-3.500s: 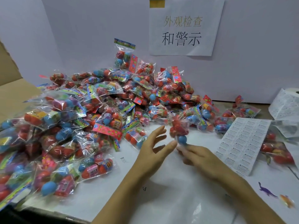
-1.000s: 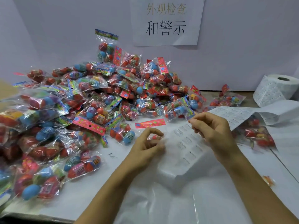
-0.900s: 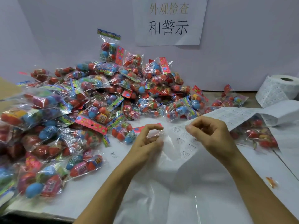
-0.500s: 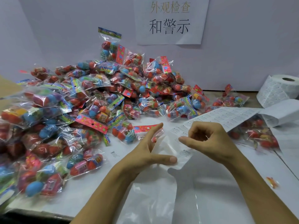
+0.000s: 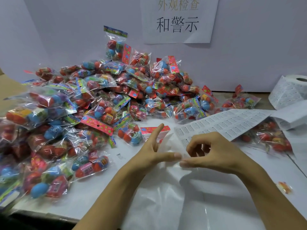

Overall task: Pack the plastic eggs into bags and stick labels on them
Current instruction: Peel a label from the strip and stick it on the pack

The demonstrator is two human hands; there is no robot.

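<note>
On the left we see a big pile (image 5: 93, 103) of egg bags already packed; we cannot tell how many carry labels. Our left hand (image 5: 154, 152) is released, fingers straight, just in front of one bag (image 5: 156, 133) with a red header that lies flat. Our right hand (image 5: 211, 151) has curled fingers; whether it pinches a label we cannot tell. The label sheet (image 5: 226, 123) and the roll (image 5: 289, 92) lie right, so we judge much labelling is left.
</note>
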